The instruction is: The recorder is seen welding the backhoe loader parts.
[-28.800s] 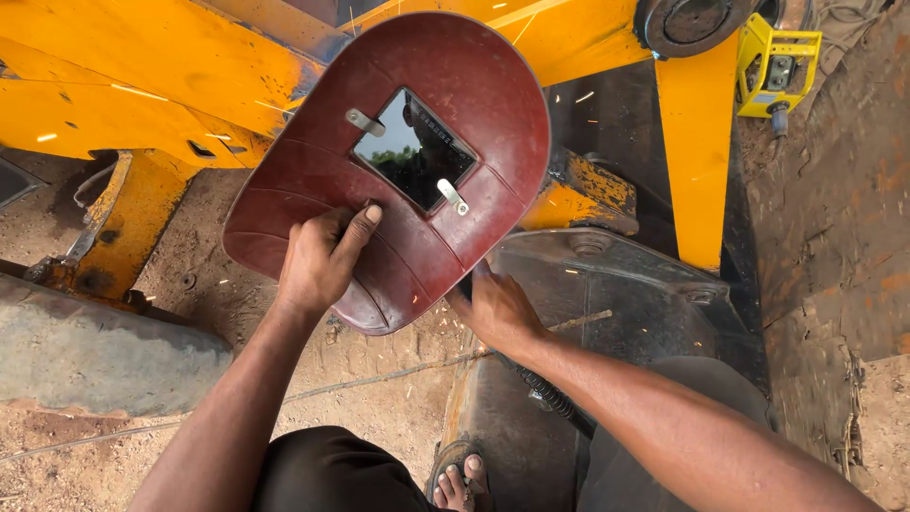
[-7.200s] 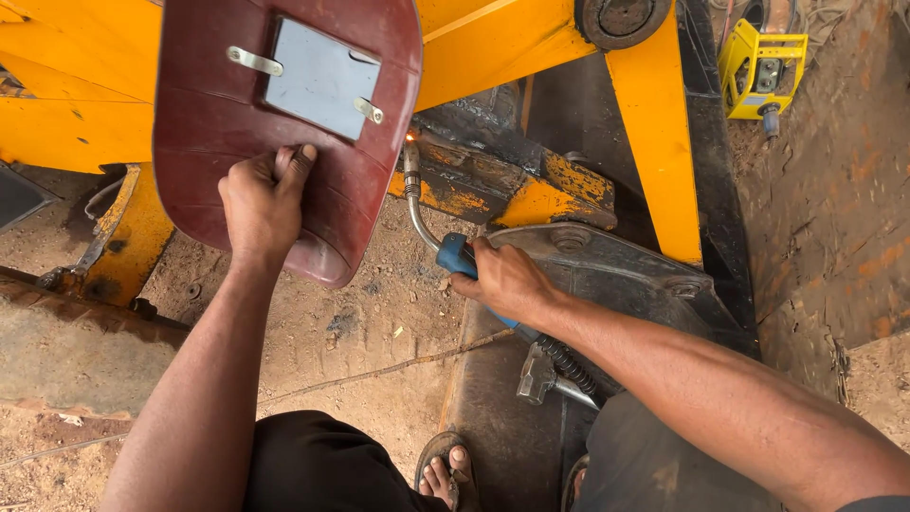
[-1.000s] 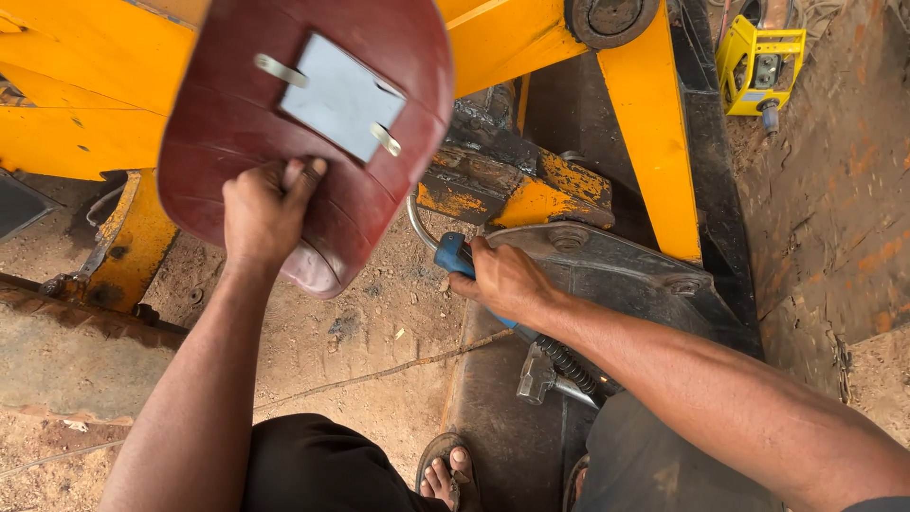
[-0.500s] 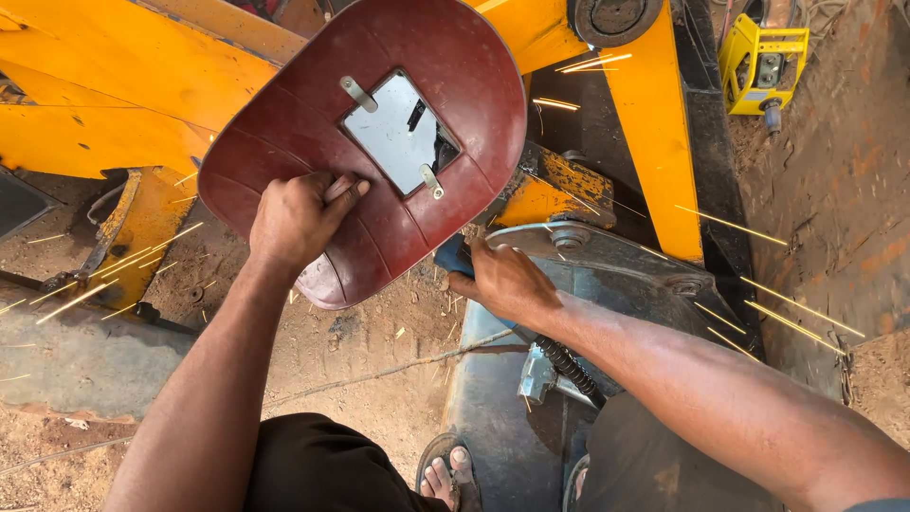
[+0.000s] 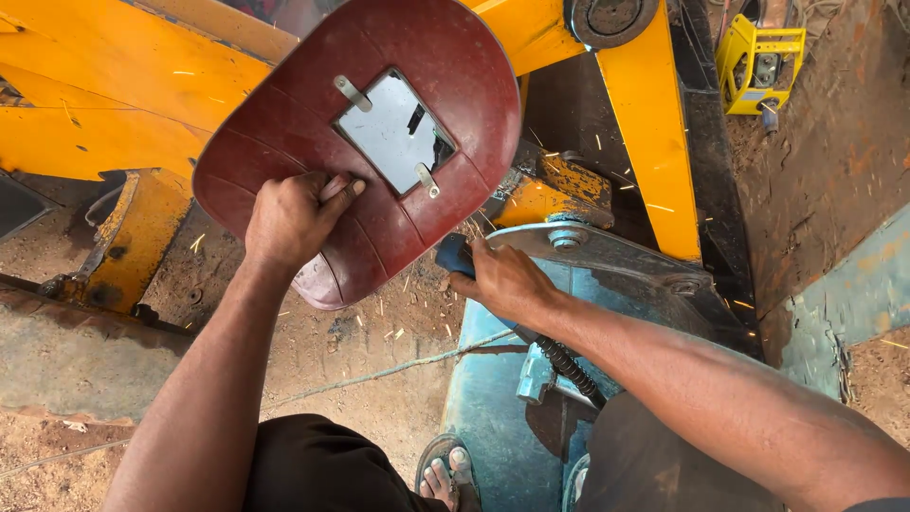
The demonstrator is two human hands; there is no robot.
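Note:
My left hand (image 5: 289, 216) grips the handle of a dark red welding shield (image 5: 284, 142) with a small rectangular window (image 5: 393, 133), held up between me and the work. My right hand (image 5: 507, 280) is shut on the blue-handled electrode holder (image 5: 455, 254), whose tip is hidden behind the shield's lower right edge. Bright sparks fly around the yellow steel bracket (image 5: 545, 194) just beyond the shield. The holder's cable (image 5: 569, 365) runs back under my right forearm.
Yellow machine arms (image 5: 654, 123) cross the top over a grey-blue metal plate (image 5: 607, 251). A yellow welding unit (image 5: 758, 57) sits at the upper right on dirt. A thin wire (image 5: 379, 374) lies across the sandy ground. My sandalled foot (image 5: 447, 474) shows at the bottom.
The shield has swung rightward and tilted so that it now covers the weld spot. Sparks appeared half a second ago and still fly. My right hand stayed in place.

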